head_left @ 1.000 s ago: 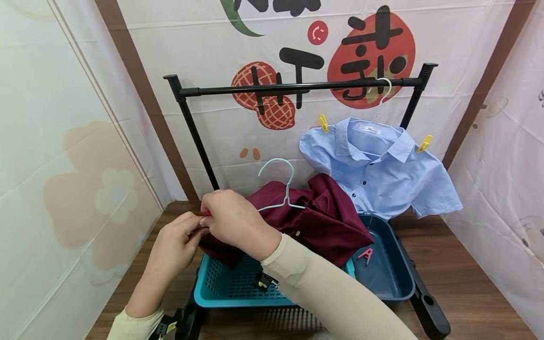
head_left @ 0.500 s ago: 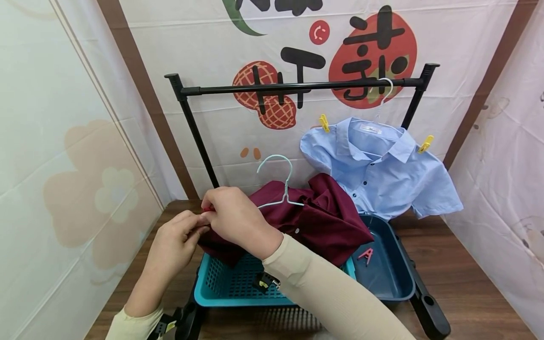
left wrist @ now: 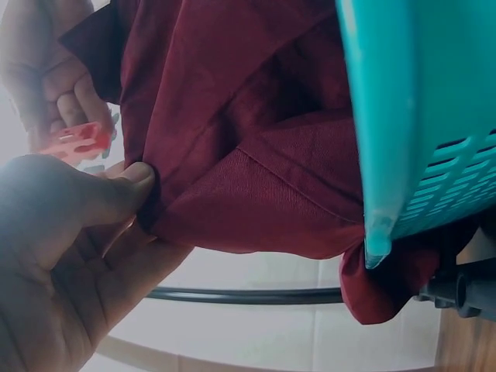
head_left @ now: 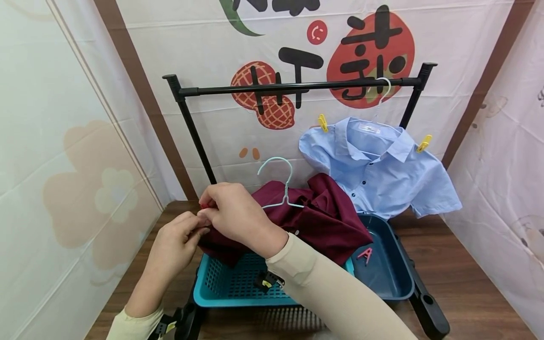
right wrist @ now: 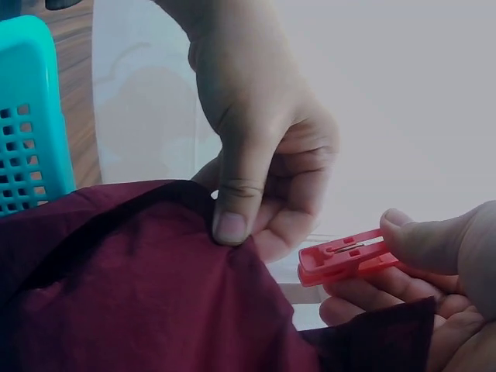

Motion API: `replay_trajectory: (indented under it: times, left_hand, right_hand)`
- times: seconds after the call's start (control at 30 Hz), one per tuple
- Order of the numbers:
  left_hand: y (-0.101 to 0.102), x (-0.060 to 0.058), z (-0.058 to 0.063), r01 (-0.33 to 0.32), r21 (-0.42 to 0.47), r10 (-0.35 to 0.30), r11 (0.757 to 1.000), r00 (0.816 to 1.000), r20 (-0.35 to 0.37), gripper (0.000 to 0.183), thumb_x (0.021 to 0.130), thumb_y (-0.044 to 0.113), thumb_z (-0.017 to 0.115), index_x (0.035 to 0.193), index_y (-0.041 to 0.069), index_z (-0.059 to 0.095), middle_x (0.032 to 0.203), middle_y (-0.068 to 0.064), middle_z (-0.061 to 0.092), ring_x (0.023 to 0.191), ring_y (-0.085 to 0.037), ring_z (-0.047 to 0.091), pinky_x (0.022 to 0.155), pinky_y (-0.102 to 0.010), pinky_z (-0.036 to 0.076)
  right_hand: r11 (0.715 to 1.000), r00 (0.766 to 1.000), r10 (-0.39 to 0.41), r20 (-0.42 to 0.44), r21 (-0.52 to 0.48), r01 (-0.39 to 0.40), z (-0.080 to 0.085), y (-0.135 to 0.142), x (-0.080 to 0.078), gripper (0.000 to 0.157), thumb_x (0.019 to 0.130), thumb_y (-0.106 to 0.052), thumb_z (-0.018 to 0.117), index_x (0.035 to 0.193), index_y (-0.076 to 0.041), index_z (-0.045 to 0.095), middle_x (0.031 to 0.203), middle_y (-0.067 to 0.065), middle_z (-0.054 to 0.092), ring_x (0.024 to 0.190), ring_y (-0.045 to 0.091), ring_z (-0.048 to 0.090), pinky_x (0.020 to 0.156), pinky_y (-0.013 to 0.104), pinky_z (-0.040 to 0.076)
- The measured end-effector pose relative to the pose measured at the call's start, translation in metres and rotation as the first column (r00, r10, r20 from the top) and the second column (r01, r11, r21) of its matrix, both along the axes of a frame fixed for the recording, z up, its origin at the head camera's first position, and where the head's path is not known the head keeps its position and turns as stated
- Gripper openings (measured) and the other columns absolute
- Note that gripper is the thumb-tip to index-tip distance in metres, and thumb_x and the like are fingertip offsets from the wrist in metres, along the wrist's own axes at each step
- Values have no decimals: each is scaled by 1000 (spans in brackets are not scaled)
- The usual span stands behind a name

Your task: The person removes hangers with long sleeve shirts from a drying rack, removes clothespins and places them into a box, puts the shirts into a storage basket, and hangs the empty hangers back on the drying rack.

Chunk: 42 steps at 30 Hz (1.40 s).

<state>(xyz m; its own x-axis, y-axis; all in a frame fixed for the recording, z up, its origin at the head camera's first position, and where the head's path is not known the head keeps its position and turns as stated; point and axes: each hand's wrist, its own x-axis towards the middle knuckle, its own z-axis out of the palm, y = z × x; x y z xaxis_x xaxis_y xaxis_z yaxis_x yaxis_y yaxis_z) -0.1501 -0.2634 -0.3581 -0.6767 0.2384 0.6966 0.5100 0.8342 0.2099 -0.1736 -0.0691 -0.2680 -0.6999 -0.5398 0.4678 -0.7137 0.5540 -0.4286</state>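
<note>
And the maroon cloth point(left wrist: 232, 139) is pinched firmly at its edge by the left hand point(left wrist: 70, 240)! Higher in view, a red clip point(left wrist: 81, 141) is held, slightly blurred, by the right hand point(left wrist: 54, 77), near that pinched edge. Over to the right, the cloth is partly hidden by the teal basket point(left wrist: 376, 93); lower down, a black bar point(left wrist: 244, 296) is glimpsed, partly covered.

Creased white fabric backdrop point(head_left: 191, 42): bore lg. bold blk Chinese-style characters point(head_left: 301, 57), top ones cut off; others ran over rnd red print point(head_left: 370, 59) & orange-red peanut-shaped lattice print point(head_left: 276, 114); wording n/legible. Sm. rnd red disc point(head_left: 317, 32): had wht smiley-like sign. Lt-blue button-up shirt point(head_left: 391, 184): wht rect. collar label point(head_left: 369, 128), was too small to read.
</note>
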Motion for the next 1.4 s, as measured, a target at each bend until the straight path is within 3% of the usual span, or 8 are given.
replay_trajectory:
  times: [0.2,0.53,0.97,1.4]
  left_hand:
    - [-1,1,-1,-10,1,10,1000,1000,-4,22,80,1,85,83,15,68,75,8,50,63,-7,42,59,-18,34]
    - [-1,1,-2,-12,-2,12,1000,1000,-10,22,81,1,84,83,14,67,75,7,48,62,-7,40,58,-17,31]
    - [-2,0,-1,-11,18,10,1000,999,30,23,83,0,83,99,15,77,86,8,64,68,-6,49,63,-15,37]
    - [0,1,2,7,12,-7,1000,1000,24,23,84,2,82,98,19,76,89,9,65,68,-6,49,63,-14,35]
  right_hand:
    - [999,999,39,-6,3,-39,5,3,7,15,95,-28,75,105,-17,72,94,-10,67,82,-1,57,71,9,45]
    - [996,996,89,-24,-3,-89,21,16,24,17,97,-25,73,111,-16,71,99,-8,67,87,1,58,75,11,47]
    - [978,986,159,-57,-127,-165,29,49,36,19,94,-23,77,108,-11,71,103,-4,71,93,5,65,81,15,51]
    - [962,984,169,-61,-206,-178,29,84,42,23,91,-18,80,112,-11,72,106,-3,72,94,5,68,82,21,56]
